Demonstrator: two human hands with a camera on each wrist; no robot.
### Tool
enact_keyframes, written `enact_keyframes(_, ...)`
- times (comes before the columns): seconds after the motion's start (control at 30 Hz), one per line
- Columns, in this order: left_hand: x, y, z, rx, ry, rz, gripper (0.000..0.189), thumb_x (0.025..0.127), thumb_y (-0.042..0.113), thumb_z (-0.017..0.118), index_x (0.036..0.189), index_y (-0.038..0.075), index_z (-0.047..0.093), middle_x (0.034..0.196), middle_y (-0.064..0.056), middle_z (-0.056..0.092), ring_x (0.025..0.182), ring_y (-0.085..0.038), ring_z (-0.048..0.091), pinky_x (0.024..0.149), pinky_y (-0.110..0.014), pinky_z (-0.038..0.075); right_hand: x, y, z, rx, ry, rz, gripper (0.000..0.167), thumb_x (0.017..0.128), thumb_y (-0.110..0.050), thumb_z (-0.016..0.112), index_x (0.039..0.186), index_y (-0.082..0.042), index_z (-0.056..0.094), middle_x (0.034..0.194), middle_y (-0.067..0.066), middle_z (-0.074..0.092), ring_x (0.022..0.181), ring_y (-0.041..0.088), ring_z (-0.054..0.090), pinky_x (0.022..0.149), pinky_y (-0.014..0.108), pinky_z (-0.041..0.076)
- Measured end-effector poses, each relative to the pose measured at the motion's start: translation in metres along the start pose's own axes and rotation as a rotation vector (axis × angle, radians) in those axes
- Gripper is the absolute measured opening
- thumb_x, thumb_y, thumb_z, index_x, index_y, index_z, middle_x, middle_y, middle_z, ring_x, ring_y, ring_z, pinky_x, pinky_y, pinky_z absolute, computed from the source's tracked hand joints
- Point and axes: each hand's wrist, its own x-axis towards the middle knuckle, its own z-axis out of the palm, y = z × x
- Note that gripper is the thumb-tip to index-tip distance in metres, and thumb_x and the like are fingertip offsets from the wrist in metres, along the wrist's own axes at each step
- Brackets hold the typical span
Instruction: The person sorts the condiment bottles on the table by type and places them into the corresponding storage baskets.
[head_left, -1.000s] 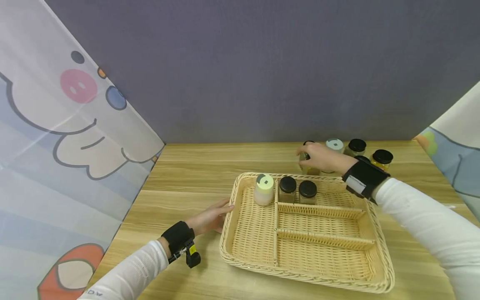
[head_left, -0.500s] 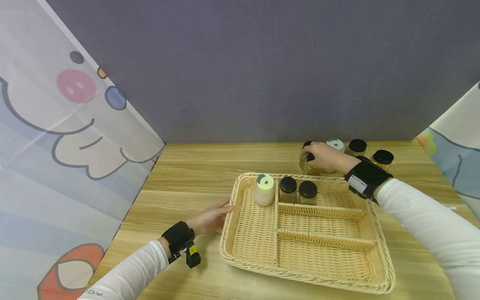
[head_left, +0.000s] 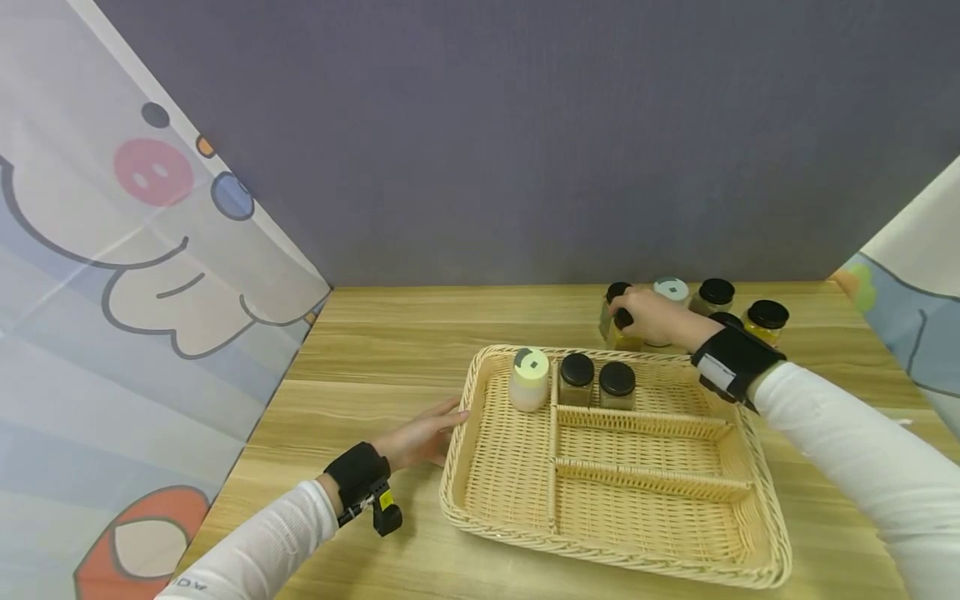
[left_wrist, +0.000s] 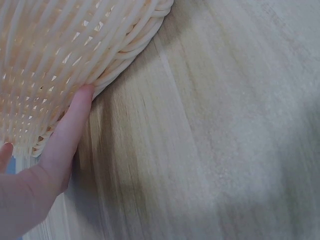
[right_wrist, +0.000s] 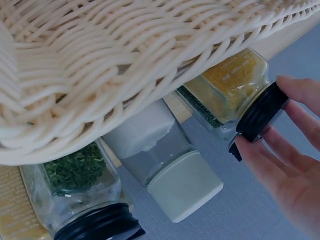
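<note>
My right hand [head_left: 658, 318] pinches the black lid of a square glass jar of yellow spice [head_left: 624, 340] behind the basket; the right wrist view shows the jar's yellow contents [right_wrist: 240, 75] clearly. Just behind that jar is a dark-lidded jar [head_left: 606, 317], partly covered by it and my fingers. My left hand [head_left: 420, 435] touches the left wall of the divided wicker basket [head_left: 600, 553], a straight finger [left_wrist: 70, 125] lying against the weave. In the basket stand a jar with a pale lid [head_left: 528, 385] at left and two black-lidded jars [head_left: 576, 382] in the back compartment.
Right of my right hand are a white-lidded jar [head_left: 671, 292], black-lidded jars [head_left: 716, 293] and a yellow-filled jar [head_left: 765, 321]. A grey wall [head_left: 480, 167] rises behind the wooden table [head_left: 390, 333]. A printed curtain [head_left: 150, 333] hangs at left.
My right hand has shifted slightly to the right, its fingers now at the yellow spice jar's lid, and the jar behind shows more. The left hand and basket look unmoved.
</note>
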Motion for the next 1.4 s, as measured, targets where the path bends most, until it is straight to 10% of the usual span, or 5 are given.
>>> enact_keyframes(1.4,0.001,0.000,0.001,-0.007,0.004,0.006,0.059,0.094,0.032,0.041,0.143,0.022,0.010,0.138,-0.021,0.031,0.121,-0.039,0.034,0.083,-0.058,0.040,0.004,0.000,0.008,-0.049,-0.018,0.013,0.040,0.070,-0.004,0.072,0.107,0.006,0.058,0.103,0.023,0.056,0.091,0.036,0.054,0.068,0.037,0.049)
